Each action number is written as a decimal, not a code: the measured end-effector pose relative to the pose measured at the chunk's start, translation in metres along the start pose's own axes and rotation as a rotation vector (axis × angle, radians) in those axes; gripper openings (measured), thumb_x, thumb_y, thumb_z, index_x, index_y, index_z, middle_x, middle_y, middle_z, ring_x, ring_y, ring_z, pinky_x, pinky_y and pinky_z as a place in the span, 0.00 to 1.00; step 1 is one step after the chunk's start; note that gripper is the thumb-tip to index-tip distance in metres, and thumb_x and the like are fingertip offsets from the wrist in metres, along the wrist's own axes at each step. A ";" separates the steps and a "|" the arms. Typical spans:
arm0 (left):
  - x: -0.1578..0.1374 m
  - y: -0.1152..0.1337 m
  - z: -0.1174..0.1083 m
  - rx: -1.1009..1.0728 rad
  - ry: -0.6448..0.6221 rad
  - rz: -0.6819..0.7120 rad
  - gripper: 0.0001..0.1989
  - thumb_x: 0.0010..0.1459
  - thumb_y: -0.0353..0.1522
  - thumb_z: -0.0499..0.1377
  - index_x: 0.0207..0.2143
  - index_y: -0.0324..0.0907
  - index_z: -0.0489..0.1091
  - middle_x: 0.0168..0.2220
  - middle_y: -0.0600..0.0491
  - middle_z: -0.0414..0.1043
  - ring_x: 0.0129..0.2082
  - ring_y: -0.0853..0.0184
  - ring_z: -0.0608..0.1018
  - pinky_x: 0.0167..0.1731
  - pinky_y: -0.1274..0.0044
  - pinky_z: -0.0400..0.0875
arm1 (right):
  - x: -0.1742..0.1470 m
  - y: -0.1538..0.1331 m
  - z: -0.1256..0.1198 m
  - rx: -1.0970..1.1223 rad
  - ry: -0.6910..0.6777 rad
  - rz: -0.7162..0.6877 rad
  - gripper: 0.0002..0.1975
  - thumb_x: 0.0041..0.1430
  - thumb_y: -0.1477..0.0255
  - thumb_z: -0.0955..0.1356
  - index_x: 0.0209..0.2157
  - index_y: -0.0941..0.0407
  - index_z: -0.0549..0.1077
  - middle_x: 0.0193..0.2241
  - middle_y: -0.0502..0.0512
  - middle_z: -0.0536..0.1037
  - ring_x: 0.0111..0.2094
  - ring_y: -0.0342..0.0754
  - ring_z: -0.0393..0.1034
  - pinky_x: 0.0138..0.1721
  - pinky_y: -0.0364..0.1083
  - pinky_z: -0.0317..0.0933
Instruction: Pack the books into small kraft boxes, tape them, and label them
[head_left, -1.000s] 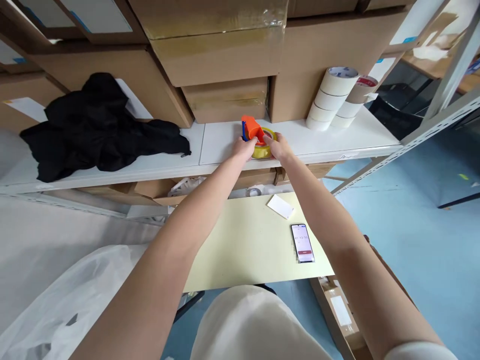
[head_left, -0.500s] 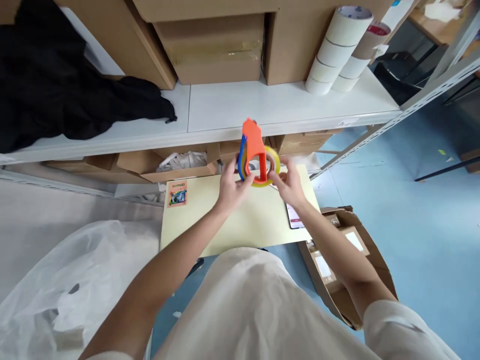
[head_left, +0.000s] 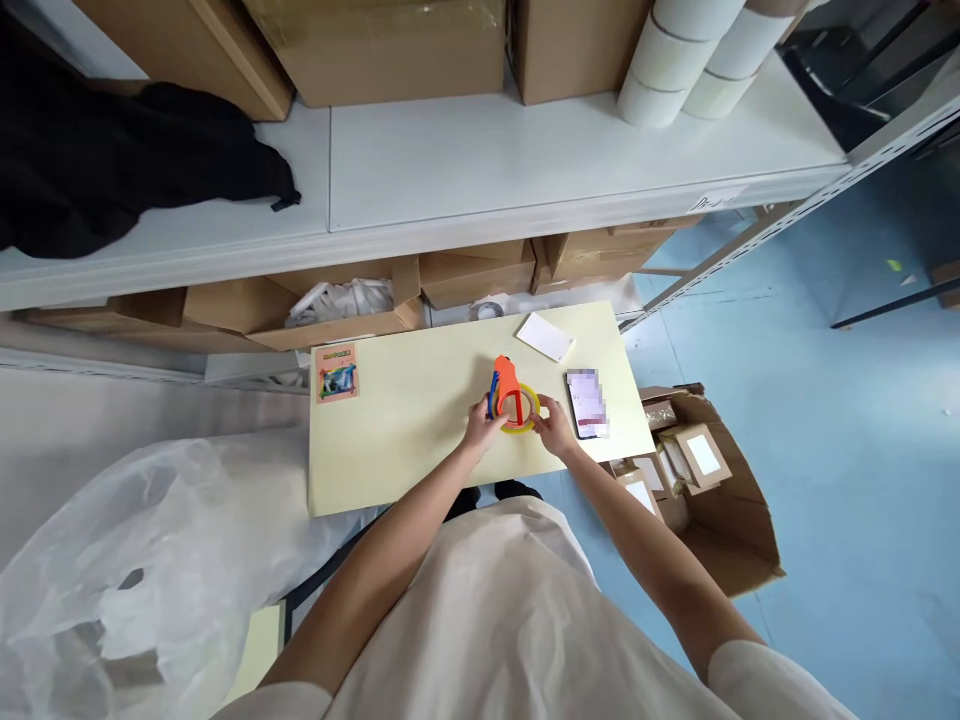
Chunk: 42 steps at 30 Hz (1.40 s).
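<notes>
Both hands hold an orange and blue tape dispenser [head_left: 508, 378] with a yellow-rimmed roll of tape [head_left: 534, 405] on it, over the front half of a pale yellow table [head_left: 405, 440]. My left hand [head_left: 482, 424] grips the dispenser's blue side, its thumb near the orange frame. On the other side, my right hand [head_left: 553, 428] pinches the rim of the roll. A phone [head_left: 587, 404] with a lit screen lies to the right of my right hand. Behind it lies a white flat box or pad [head_left: 545, 337]. A printed card [head_left: 337, 373] rests at the table's left end.
A white shelf [head_left: 480, 170] with cardboard boxes, tape rolls [head_left: 660, 75] and black cloth [head_left: 135, 160] stands beyond the table. An open carton [head_left: 739, 540] holding small boxes is on the floor at right. A translucent plastic bag [head_left: 172, 560] fills the lower left.
Both hands have brought the tape dispenser down and closer to my body, low over the table. The view has tipped downward; the white flat box and whole phone now show.
</notes>
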<state>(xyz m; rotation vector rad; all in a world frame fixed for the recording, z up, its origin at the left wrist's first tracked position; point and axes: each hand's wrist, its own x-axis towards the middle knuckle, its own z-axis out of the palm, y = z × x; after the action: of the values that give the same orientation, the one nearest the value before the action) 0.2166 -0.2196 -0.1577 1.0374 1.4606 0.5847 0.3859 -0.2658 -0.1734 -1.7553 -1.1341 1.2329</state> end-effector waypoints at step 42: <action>-0.069 -0.037 -0.081 0.044 0.022 -0.295 0.28 0.43 0.41 0.64 0.47 0.39 0.69 0.47 0.41 0.72 0.42 0.58 0.76 0.40 0.72 0.69 | -0.002 -0.047 -0.009 -0.222 0.083 -0.260 0.20 0.59 0.66 0.60 0.53 0.54 0.61 0.50 0.64 0.65 0.31 0.46 0.69 0.32 0.50 0.69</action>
<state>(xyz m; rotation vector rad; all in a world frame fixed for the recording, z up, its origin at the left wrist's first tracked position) 0.1227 -0.2794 -0.1381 0.8307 1.6158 0.3545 0.3819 -0.2507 -0.1276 -1.7329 -1.4431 0.8993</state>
